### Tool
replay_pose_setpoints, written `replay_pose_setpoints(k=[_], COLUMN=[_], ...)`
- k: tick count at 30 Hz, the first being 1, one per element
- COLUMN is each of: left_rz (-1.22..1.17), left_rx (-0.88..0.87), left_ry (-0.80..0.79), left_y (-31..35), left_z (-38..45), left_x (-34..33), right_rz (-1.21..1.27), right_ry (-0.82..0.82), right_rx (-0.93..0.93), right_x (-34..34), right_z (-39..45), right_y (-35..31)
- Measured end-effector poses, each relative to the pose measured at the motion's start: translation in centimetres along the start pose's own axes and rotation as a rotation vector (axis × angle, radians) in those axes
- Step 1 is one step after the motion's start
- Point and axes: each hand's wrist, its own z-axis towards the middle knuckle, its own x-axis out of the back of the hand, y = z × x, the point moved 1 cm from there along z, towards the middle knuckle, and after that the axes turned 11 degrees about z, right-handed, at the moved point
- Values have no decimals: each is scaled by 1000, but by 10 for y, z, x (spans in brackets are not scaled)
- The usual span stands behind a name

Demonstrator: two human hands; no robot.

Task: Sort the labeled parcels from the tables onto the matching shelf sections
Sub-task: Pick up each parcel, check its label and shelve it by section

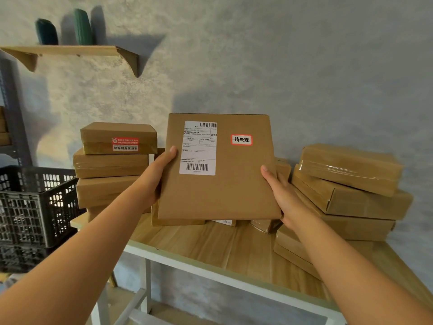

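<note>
A flat brown cardboard parcel [234, 184] is held up above the wooden table [210, 247], its face tilted toward me. It carries a white shipping label with barcodes and a small red-bordered sticker with handwritten characters. My left hand [157, 177] grips its left edge, thumb on the front. My right hand [278, 191] grips its lower right edge, thumb on the front. The other fingers of both hands are hidden behind the parcel.
A stack of brown parcels [112, 165] stands at the table's left, the top one with a red sticker. Another stack [346, 191] leans at the right. A black plastic crate [35, 202] sits left of the table. A wooden wall shelf [70, 51] holds two green objects.
</note>
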Motion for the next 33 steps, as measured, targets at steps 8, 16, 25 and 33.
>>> replay_pose_setpoints(k=[8,16,25,33], left_rz=[19,28,-42,-143], left_rx=[-17,-36,-5,31], left_ry=[5,-86,-491,-811], left_y=[-8,-19,-40,-29], left_z=[3,8,-25,-126], left_x=[-19,-44,-95,-151], right_rz=[-42,-49,-176,-233], right_ry=[13,211,613,989], right_rx=[13,51,60,77], right_x=[15,32,38,25], right_z=[-6,-57,-207,-373], right_y=[10,7,0,-25])
